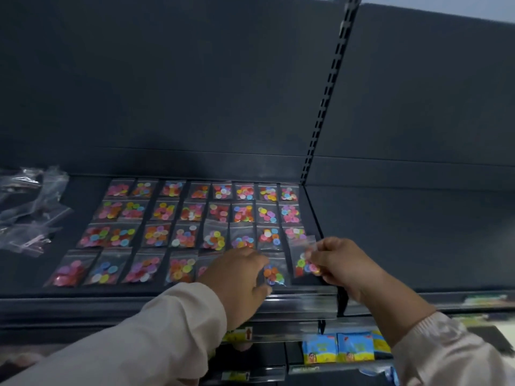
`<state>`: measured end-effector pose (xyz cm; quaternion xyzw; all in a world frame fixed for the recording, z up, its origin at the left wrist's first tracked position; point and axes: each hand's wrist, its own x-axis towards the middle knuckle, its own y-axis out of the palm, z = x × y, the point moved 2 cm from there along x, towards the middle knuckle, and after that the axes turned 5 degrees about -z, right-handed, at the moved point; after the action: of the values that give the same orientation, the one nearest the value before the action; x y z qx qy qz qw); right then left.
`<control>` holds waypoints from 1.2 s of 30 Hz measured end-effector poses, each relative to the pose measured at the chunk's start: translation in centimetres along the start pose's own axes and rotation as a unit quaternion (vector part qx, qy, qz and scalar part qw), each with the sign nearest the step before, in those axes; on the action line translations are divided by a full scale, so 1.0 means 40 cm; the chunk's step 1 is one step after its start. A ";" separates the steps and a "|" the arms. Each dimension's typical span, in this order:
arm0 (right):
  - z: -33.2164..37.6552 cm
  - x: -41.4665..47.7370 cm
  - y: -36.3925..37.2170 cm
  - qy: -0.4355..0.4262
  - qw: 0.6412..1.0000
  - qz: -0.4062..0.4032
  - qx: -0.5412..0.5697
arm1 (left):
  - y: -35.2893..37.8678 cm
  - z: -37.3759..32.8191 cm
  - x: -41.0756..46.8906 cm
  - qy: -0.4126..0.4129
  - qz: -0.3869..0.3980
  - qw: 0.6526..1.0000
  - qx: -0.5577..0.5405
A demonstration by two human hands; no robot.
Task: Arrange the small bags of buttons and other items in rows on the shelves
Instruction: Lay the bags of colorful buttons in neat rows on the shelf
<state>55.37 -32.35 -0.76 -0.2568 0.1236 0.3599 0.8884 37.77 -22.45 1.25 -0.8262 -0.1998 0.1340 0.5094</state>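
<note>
Several small clear bags of coloured buttons (192, 211) lie in neat rows on the dark shelf (83, 190). My left hand (239, 274) lies palm down on the front row, its fingers touching a bag of orange and blue buttons (274, 273) near the shelf's front edge. My right hand (338, 264) pinches the side of another button bag (302, 261) at the right end of the front row, holding it slightly tilted against the shelf's right edge.
A loose heap of clear bags (30, 210) with dark items sits at the shelf's left. A slotted upright (324, 107) divides this bay from the bare bay on the right. Blue and yellow packets (338, 348) stand on a lower shelf under my hands.
</note>
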 end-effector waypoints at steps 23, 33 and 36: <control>-0.062 0.036 0.018 -0.337 0.872 -0.006 -0.356 | 0.120 -0.007 0.042 0.081 0.111 0.980 0.144; -0.031 0.022 0.022 -0.347 0.872 -0.034 -0.345 | 0.099 0.000 0.042 0.068 0.070 0.988 0.116; 0.006 0.006 0.046 -0.376 0.849 -0.047 -0.369 | 0.065 0.013 0.039 0.038 0.036 0.991 0.119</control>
<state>54.25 -30.97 -1.33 -0.4167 -0.3739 0.4053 0.7227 39.44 -22.34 -1.36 -0.7707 -0.1327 0.1436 0.6065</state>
